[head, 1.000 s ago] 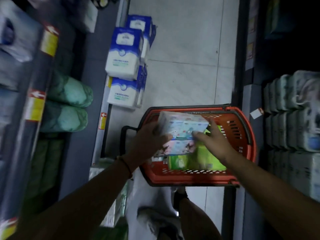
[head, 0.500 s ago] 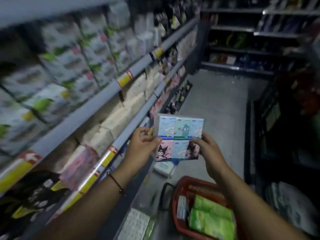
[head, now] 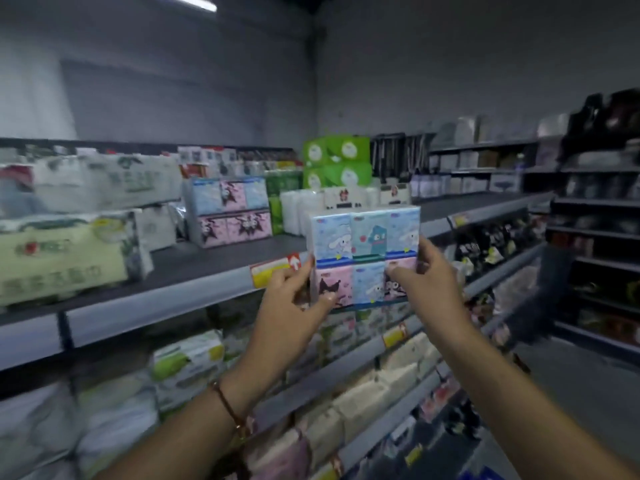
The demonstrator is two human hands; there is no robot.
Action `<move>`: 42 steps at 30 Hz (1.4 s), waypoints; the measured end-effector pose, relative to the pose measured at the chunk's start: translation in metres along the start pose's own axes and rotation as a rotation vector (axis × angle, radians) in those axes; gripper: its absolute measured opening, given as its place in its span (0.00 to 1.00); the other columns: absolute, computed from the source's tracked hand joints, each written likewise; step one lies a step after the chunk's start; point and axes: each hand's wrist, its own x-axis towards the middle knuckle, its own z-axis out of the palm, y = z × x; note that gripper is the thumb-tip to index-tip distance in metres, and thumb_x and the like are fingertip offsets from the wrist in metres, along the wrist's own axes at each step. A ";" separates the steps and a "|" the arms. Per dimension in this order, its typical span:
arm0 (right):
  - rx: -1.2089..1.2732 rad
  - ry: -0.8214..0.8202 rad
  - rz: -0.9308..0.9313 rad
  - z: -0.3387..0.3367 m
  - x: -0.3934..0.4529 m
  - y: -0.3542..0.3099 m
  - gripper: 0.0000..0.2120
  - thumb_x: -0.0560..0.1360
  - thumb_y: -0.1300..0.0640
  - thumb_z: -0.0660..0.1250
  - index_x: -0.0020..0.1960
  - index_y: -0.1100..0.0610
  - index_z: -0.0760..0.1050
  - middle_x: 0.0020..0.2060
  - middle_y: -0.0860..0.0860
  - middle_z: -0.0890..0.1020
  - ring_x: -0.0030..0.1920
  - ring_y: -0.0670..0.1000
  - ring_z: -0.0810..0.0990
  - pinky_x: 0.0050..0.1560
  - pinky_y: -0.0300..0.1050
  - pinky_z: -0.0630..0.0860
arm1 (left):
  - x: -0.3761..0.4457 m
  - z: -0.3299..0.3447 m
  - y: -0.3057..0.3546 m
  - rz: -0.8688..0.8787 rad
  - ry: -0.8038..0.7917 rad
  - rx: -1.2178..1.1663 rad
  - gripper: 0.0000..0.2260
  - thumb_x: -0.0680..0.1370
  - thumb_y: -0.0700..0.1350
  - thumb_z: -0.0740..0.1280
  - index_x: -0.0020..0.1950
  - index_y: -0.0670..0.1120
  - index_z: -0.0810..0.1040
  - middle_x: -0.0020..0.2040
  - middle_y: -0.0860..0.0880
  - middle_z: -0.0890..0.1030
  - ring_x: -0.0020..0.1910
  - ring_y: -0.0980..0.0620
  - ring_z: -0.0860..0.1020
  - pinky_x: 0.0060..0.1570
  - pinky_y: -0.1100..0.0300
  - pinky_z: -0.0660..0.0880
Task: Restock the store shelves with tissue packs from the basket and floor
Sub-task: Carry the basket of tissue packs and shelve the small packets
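Observation:
I hold a cartoon-printed tissue pack (head: 363,256), blue on top and pink below, upright at the front edge of the top shelf (head: 194,268). My left hand (head: 294,306) grips its lower left corner, thumb across the pink front. My right hand (head: 429,285) grips the lower right side, thumb on the front. A matching cartoon pack (head: 230,211) stands further back on the same shelf. The basket is out of view.
Large pale green tissue bundles (head: 65,254) fill the shelf's left end. Bright green packs (head: 336,161) and white rolls (head: 298,211) stand behind the held pack. Lower shelves (head: 346,372) are packed with tissue. An aisle and dark shelving (head: 595,237) lie to the right.
I have lifted the pack from above the red basket up to the top shelf's edge, and my view has swung up from the floor to the shelves.

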 end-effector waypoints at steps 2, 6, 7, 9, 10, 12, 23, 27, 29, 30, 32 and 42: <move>0.014 -0.044 -0.060 0.018 0.022 -0.012 0.20 0.76 0.62 0.70 0.66 0.49 0.74 0.52 0.43 0.83 0.49 0.41 0.82 0.42 0.41 0.81 | 0.014 -0.013 0.004 0.004 0.031 0.064 0.35 0.77 0.49 0.70 0.78 0.62 0.54 0.48 0.50 0.70 0.45 0.60 0.71 0.41 0.75 0.66; 0.021 -0.124 -0.169 0.053 0.066 -0.027 0.22 0.75 0.58 0.71 0.67 0.47 0.73 0.56 0.45 0.82 0.52 0.44 0.82 0.50 0.49 0.82 | 0.047 -0.035 0.009 0.004 0.124 0.116 0.33 0.78 0.51 0.67 0.79 0.61 0.55 0.45 0.51 0.67 0.42 0.54 0.70 0.40 0.64 0.66; -0.013 -0.144 -0.203 0.063 0.076 -0.030 0.21 0.74 0.55 0.72 0.66 0.46 0.74 0.56 0.46 0.82 0.51 0.44 0.82 0.50 0.49 0.82 | 0.053 -0.041 0.008 0.005 0.146 0.147 0.32 0.78 0.51 0.67 0.78 0.62 0.57 0.44 0.50 0.68 0.42 0.52 0.70 0.40 0.62 0.67; -0.093 -0.168 -0.235 0.085 0.097 -0.033 0.25 0.68 0.45 0.71 0.64 0.45 0.74 0.55 0.49 0.80 0.50 0.46 0.81 0.51 0.50 0.82 | 0.062 -0.053 0.009 -0.062 0.185 0.187 0.32 0.77 0.52 0.67 0.78 0.63 0.56 0.47 0.44 0.70 0.45 0.46 0.74 0.44 0.56 0.75; -0.126 -0.185 -0.236 0.096 0.108 -0.031 0.28 0.65 0.40 0.70 0.63 0.45 0.73 0.54 0.51 0.80 0.49 0.48 0.81 0.51 0.51 0.82 | 0.065 -0.058 0.007 -0.105 0.196 0.197 0.33 0.77 0.52 0.66 0.78 0.64 0.54 0.49 0.40 0.71 0.47 0.44 0.75 0.47 0.52 0.76; -0.152 -0.260 -0.232 0.122 0.124 -0.026 0.30 0.61 0.38 0.67 0.61 0.45 0.73 0.52 0.52 0.80 0.47 0.49 0.82 0.49 0.53 0.82 | 0.068 -0.067 0.002 -0.148 0.219 0.214 0.32 0.78 0.50 0.66 0.76 0.65 0.52 0.48 0.44 0.72 0.44 0.50 0.76 0.40 0.57 0.75; -0.290 -0.492 -0.082 0.208 0.167 0.002 0.35 0.58 0.52 0.82 0.58 0.53 0.67 0.54 0.52 0.79 0.52 0.54 0.79 0.50 0.51 0.80 | 0.104 -0.104 -0.011 -0.396 0.038 0.685 0.32 0.78 0.53 0.65 0.79 0.51 0.58 0.57 0.49 0.79 0.48 0.54 0.73 0.47 0.62 0.69; -0.410 -0.427 -0.122 0.224 0.175 0.005 0.34 0.62 0.47 0.81 0.60 0.53 0.68 0.55 0.53 0.78 0.52 0.55 0.78 0.45 0.47 0.76 | 0.124 -0.107 -0.027 -0.480 -0.008 0.730 0.33 0.76 0.56 0.66 0.78 0.50 0.59 0.61 0.46 0.80 0.52 0.49 0.77 0.50 0.58 0.75; -0.402 -0.417 -0.105 0.232 0.179 0.006 0.33 0.62 0.48 0.82 0.59 0.54 0.68 0.55 0.53 0.79 0.52 0.56 0.79 0.47 0.50 0.79 | 0.131 -0.107 -0.035 -0.507 -0.025 0.720 0.35 0.73 0.57 0.66 0.77 0.51 0.58 0.62 0.47 0.79 0.55 0.47 0.79 0.55 0.54 0.77; -0.399 -0.409 -0.094 0.237 0.180 0.007 0.32 0.62 0.49 0.82 0.58 0.54 0.68 0.54 0.53 0.79 0.53 0.56 0.79 0.49 0.52 0.80 | 0.134 -0.107 -0.038 -0.513 -0.024 0.724 0.36 0.72 0.58 0.66 0.77 0.51 0.57 0.63 0.47 0.79 0.56 0.46 0.79 0.56 0.52 0.78; -0.396 -0.398 -0.077 0.243 0.182 0.007 0.31 0.62 0.51 0.82 0.57 0.54 0.69 0.55 0.53 0.79 0.53 0.56 0.79 0.50 0.55 0.81 | 0.138 -0.104 -0.045 -0.529 -0.020 0.757 0.39 0.72 0.58 0.65 0.79 0.52 0.51 0.65 0.46 0.78 0.58 0.45 0.78 0.57 0.53 0.77; -0.411 -0.443 -0.063 0.251 0.183 0.005 0.31 0.69 0.54 0.78 0.66 0.56 0.66 0.63 0.54 0.74 0.60 0.56 0.76 0.56 0.53 0.78 | 0.152 -0.103 -0.064 -0.597 -0.059 0.896 0.45 0.75 0.59 0.64 0.80 0.50 0.37 0.68 0.44 0.76 0.60 0.43 0.78 0.57 0.52 0.77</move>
